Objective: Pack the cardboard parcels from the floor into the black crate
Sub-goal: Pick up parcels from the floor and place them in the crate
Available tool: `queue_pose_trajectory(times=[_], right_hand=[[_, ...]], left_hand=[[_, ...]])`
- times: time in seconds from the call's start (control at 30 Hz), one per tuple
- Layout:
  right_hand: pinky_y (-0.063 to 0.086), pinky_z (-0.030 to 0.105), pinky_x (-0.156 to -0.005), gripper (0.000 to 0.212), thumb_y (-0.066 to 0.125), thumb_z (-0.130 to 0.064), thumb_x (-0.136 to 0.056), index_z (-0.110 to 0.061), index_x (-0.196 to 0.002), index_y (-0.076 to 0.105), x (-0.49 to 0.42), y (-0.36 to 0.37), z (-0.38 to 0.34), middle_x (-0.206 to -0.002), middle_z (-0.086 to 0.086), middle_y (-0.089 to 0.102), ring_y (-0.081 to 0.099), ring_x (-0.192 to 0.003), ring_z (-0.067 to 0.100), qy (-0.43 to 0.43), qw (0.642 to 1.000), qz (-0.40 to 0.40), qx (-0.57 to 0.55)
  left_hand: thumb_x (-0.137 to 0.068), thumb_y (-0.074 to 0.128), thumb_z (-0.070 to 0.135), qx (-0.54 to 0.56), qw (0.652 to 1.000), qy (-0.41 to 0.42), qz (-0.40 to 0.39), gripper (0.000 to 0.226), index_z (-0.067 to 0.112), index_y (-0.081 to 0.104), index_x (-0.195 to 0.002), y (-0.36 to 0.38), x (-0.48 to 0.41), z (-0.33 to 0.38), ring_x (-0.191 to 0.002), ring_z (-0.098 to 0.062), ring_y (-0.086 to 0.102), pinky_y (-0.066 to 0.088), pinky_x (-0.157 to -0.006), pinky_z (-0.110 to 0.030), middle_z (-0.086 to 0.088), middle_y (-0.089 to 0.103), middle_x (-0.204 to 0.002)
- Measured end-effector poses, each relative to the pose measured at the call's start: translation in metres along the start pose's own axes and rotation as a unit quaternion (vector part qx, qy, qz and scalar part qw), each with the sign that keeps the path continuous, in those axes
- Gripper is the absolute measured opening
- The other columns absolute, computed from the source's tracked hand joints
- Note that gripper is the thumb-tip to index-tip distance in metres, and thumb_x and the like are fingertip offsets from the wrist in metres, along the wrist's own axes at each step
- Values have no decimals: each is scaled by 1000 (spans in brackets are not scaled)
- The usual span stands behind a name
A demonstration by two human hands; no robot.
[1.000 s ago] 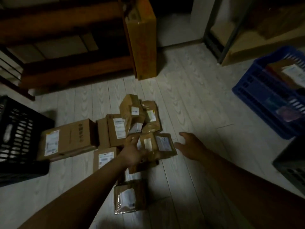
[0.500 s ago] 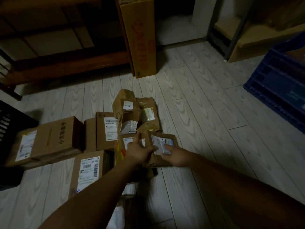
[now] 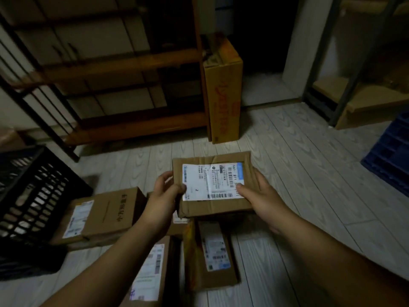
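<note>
Cardboard parcel (image 3: 212, 185), label up, is held in the air above the floor (image 3: 298, 173), the left grip (image 3: 164, 193) curled round its left edge with the thumb on the label, and the right grip (image 3: 259, 196) clasping its right edge likewise. Three more lie plainly on the floor: a big box (image 3: 104, 216) just beside the black crate (image 3: 28, 196) at the left, a flat box (image 3: 148, 273) under the left forearm, and a long box (image 3: 210, 251) below the held parcel. A fourth box (image 3: 179, 219) shows only as a sliver behind the left grip. Farther off, one tall carton (image 3: 223, 91) stands upright against a wooden shelf (image 3: 124, 63), and one blue crate (image 3: 389, 156) sits at the right edge.
</note>
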State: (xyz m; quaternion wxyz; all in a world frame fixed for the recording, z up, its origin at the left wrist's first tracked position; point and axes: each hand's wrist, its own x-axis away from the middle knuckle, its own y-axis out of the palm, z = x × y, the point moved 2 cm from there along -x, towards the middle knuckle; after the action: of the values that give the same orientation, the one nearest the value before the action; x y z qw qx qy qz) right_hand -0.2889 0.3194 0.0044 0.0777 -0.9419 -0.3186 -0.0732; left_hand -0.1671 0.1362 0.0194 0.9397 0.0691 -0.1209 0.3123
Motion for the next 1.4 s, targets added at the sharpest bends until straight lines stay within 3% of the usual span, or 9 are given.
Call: queue_pose_trajectory(times=[0.13,0.4,0.53,0.67,0.9,1.1,1.17,1.3,1.4], right_hand=[[49,6,-59,49,61,-19,-91,-52,-118,38,11,5,-37,-99,-23,62,63,-81,-14,-80,996,46,-11],[52,11,-71,55,62,-13,-88,-51,-121,41,31,-2,-71,-110,-17,66,65,-96,-4,-197,975,103,13],[49,7,-71,54,62,-11,-88,-39,-130,42,30,2,-75,-109,-17,66,64,-97,-5,-214,971,109,18],[49,6,-71,54,62,-13,-89,-42,-129,40,28,7,-80,-108,-19,66,64,-96,-6,-219,969,109,26],[50,8,-69,51,61,-14,-88,-52,-117,42,33,8,-101,-103,-24,67,65,-94,-5,-184,978,94,22],[52,10,-65,54,62,-8,-88,-53,-114,45,71,-2,-211,-99,-23,69,67,-89,-3,-103,989,102,2],[51,10,-64,54,62,-8,-87,-53,-112,46,88,-4,-264,-97,-24,69,67,-87,-4,-84,990,113,13],[52,12,-62,56,63,-14,-87,-62,-106,42,130,2,-381,-96,-27,67,65,-87,-7,-45,992,112,31],[51,14,-66,56,62,-17,-88,-60,-118,42,165,11,-458,-100,-24,67,64,-88,-8,-25,994,100,33]], left_hand=[[-85,60,19,-1,993,100,-60,56,53,35,-122,-1,6,25,-101,-24,66,57,-79,-39,-3,56,-125],[-74,59,22,7,973,212,-91,65,65,32,-115,9,17,56,-100,-18,67,58,-72,-32,0,58,-121],[-75,58,22,11,969,230,-92,65,61,32,-119,7,19,61,-101,-18,67,58,-73,-32,2,58,-122],[-75,57,22,10,968,235,-87,65,54,30,-126,3,20,65,-100,-17,67,58,-71,-29,3,60,-120],[-72,60,21,21,976,210,-57,60,57,38,-116,-1,29,85,-95,-15,69,57,-67,-27,9,65,-108],[-61,71,36,18,989,134,-54,71,57,39,-122,-3,72,190,-104,-18,66,58,-80,-39,10,65,-115],[-61,67,41,11,990,124,-69,73,54,36,-126,-6,92,244,-105,-14,65,57,-80,-33,14,66,-114],[-74,64,30,-2,992,97,-84,75,44,29,-138,-17,145,357,-106,-10,65,55,-79,-23,13,66,-116],[-79,62,30,-6,994,76,-74,77,43,22,-143,-29,188,429,-106,-7,64,55,-81,-22,10,65,-119]])
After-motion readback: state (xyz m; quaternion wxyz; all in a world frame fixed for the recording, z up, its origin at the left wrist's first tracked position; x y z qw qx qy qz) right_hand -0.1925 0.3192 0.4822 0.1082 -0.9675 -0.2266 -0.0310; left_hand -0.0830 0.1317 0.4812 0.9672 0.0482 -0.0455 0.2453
